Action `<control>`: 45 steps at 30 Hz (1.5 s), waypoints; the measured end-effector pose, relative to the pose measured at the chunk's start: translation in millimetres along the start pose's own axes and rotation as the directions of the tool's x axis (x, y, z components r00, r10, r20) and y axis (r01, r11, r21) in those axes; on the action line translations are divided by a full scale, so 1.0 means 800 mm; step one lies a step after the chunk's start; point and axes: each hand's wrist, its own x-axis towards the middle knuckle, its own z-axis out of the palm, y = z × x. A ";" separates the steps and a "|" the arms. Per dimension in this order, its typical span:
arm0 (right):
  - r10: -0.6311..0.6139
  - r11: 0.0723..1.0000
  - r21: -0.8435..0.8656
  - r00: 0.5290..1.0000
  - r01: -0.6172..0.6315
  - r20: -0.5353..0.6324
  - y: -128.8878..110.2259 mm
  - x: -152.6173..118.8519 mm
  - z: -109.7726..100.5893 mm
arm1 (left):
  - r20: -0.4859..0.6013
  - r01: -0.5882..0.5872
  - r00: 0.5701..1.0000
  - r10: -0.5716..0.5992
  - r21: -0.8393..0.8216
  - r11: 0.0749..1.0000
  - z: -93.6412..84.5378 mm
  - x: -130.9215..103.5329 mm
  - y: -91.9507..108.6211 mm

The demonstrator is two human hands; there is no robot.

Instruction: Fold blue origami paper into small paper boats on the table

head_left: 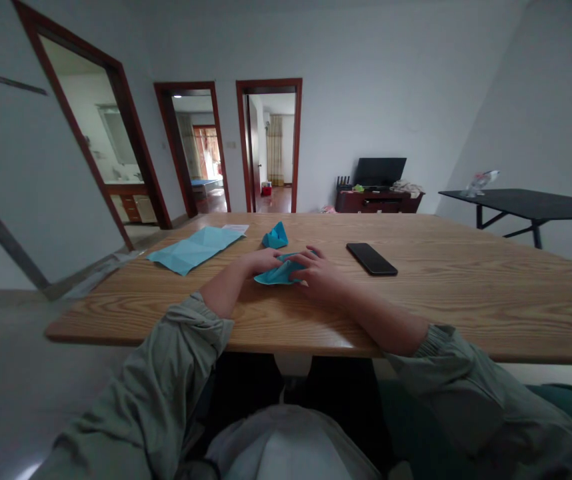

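A folded piece of blue paper (277, 275) lies on the wooden table in front of me, partly covered by my fingers. My left hand (260, 262) grips its upper left side, with the fingertips on the paper. From the right, my right hand (317, 273) holds the other end, its fingers bent over the paper and the thumb low near its edge. Just beyond my hands stands a small folded blue paper boat (276, 236), touched by neither hand. To the left, a larger light blue sheet (199, 248) with crease lines lies spread out.
A black phone (372, 259) lies on the table (466, 287) to the right of my hands. A pale printed paper (236, 229) shows beside the creased sheet. Farther off are a dark side table (526, 202), a cabinet (381, 201) with a screen, and several doorways.
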 end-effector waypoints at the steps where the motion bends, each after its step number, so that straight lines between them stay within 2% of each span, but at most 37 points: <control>1: -0.005 1.000 0.008 1.000 0.005 0.003 -0.001 0.000 0.000 | -0.014 -0.008 1.000 0.008 0.009 1.000 0.000 0.001 -0.001; 4: -0.010 1.000 0.026 1.000 0.010 0.009 -0.003 0.002 -0.003 | -0.038 -0.033 0.999 0.034 0.023 0.999 0.000 0.001 0.000; 14: -0.021 1.000 0.008 0.999 0.020 0.042 -0.008 0.004 -0.007 | -0.028 -0.012 1.000 0.011 -0.038 0.999 0.001 -0.005 0.007; 16: 0.009 1.000 0.001 1.000 -0.009 0.024 -0.005 0.002 -0.005 | -0.040 -0.003 0.999 -0.001 -0.098 0.995 0.001 -0.004 0.008; 19: 0.103 0.995 0.015 0.994 -0.103 -0.040 0.001 -0.002 -0.005 | -0.043 0.035 0.998 -0.048 -0.273 0.961 0.001 -0.007 0.014; 23: 0.201 0.978 0.079 0.974 -0.193 -0.103 0.008 -0.006 -0.008 | 0.062 0.075 0.997 -0.053 -0.429 0.900 0.000 -0.014 0.022; 30: 0.236 0.964 0.153 0.966 -0.219 -0.106 0.008 -0.003 -0.010 | 0.101 -0.018 0.993 0.067 -0.422 0.906 -0.002 -0.017 0.023; 35: 0.266 0.956 0.159 0.958 -0.248 -0.106 0.014 -0.005 -0.006 | 0.077 -0.122 0.982 0.172 -0.437 0.891 -0.004 -0.016 0.022; 45: 0.430 0.895 0.196 0.892 -0.401 -0.142 0.020 -0.007 0.000 | -0.027 -0.150 0.987 0.156 -0.490 0.859 0.002 -0.016 0.026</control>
